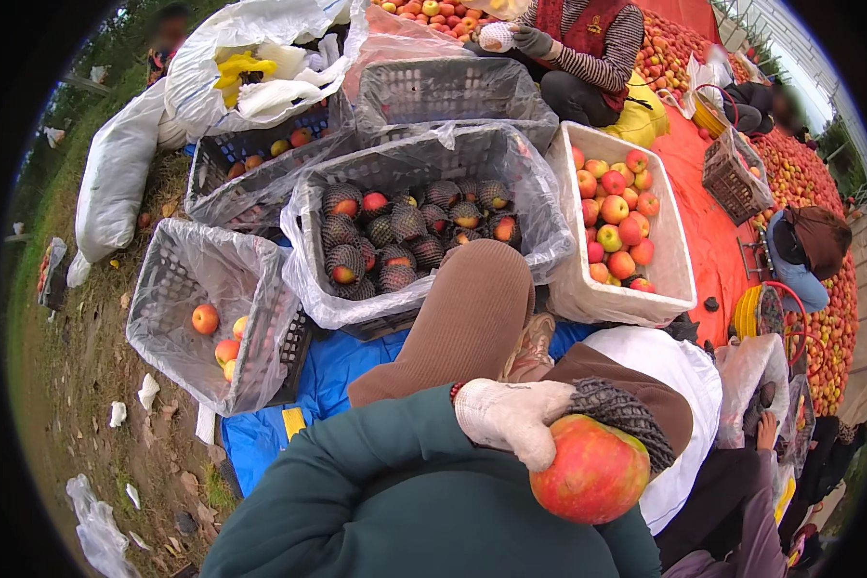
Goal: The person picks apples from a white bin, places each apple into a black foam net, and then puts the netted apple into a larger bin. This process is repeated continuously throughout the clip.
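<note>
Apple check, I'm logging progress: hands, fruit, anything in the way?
Left hand at the apple; right hand out of sight. Dark net against apple's upper side, front bare. Nothing visibly blocking.

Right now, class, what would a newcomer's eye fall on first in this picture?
Probably the large red-and-yellow apple at lower right of centre, with the left hand in a pale glove against it and dark netting at its upper side. Next might come the plastic-lined crate above centre, with apples in dark nets, and the white crate of bare apples to its right.
</note>
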The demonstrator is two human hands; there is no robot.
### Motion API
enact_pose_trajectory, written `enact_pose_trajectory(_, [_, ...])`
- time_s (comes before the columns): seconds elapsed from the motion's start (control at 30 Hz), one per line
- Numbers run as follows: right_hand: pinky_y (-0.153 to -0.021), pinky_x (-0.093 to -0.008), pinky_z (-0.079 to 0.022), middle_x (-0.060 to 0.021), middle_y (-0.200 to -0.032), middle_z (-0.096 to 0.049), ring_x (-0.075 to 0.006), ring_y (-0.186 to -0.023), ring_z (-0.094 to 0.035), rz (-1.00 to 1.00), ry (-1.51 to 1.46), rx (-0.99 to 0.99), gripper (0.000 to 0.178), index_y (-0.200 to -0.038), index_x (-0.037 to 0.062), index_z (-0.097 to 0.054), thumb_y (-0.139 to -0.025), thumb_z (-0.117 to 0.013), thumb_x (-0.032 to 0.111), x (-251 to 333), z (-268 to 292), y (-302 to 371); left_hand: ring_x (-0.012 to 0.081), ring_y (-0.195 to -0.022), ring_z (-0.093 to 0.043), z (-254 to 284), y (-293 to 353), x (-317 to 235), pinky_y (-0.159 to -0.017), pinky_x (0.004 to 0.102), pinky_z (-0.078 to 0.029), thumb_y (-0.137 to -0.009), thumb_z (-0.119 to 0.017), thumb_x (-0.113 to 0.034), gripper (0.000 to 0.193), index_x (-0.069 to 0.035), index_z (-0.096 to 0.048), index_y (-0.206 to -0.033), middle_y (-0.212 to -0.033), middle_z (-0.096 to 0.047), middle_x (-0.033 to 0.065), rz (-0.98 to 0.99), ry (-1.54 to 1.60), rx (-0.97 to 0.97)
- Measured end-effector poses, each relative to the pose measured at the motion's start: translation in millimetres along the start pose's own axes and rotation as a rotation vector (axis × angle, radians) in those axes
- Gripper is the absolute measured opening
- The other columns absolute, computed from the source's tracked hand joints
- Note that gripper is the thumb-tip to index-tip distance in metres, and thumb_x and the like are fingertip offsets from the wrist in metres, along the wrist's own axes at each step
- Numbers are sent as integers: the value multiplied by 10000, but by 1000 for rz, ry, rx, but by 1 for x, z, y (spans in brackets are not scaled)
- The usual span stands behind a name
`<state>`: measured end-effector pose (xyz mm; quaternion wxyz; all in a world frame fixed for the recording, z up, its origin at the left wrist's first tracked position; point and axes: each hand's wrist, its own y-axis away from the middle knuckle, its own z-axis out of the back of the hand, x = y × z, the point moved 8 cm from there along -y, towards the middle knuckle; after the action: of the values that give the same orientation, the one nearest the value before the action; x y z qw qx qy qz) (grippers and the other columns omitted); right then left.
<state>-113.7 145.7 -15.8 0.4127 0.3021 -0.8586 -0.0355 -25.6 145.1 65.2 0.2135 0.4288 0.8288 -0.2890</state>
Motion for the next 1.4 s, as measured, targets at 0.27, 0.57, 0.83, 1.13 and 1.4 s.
enact_pose_trajectory(0.27, [-612,-228,-461,-78,-807,-570,-108,-684,-542,396,364,-190,124,-796,44,-476,-750,-568,-24,75,1,-15,161,-1124,-459,50,37,-13,-974,309,-370,-653,-743,-261,781,10,-379,-1289,-1233,-478,93,-181,-81,-437])
enact_pose_trajectory(0.57, [-516,-295,-451,-95,-697,-586,-236,-560,-571,769,1506,337,210,-869,29,-592,-701,-706,81,74,-107,-54,156,-1006,-539,101,91,-116,-895,285,-442,-684,-699,-106,622,-26,-454,-1251,-1130,-534,92,-592,-601,-1128])
enact_pose_trajectory(0.83, [-662,-345,-492,-155,-814,-648,-280,-732,-634,176,1596,-200,189,-913,23,-613,-821,-578,184,73,78,-112,205,-975,-581,230,206,-204,-861,300,-471,-691,-715,-238,556,-56,-540,-1186,-1109,-573,110,-44,-1444,-1620])
enact_pose_trajectory(1.13, [-815,-401,-452,-176,-969,-613,-337,-930,-574,-160,1861,124,269,-1053,64,-566,-843,-511,223,-30,160,-212,383,-1221,-375,334,252,-180,-967,419,-402,-673,-713,-152,571,-182,-510,-1206,-1342,-362,200,722,-2143,-1655])
enact_pose_trajectory(1.4, [-894,-416,-404,-237,-1088,-578,-391,-1023,-530,-178,1414,-382,374,-1127,84,-564,-857,-434,307,-96,221,-294,369,-1237,-364,348,280,-174,-1005,408,-363,-669,-718,-134,613,-173,-483,-1234,-1344,-364,203,762,-2172,-1674])
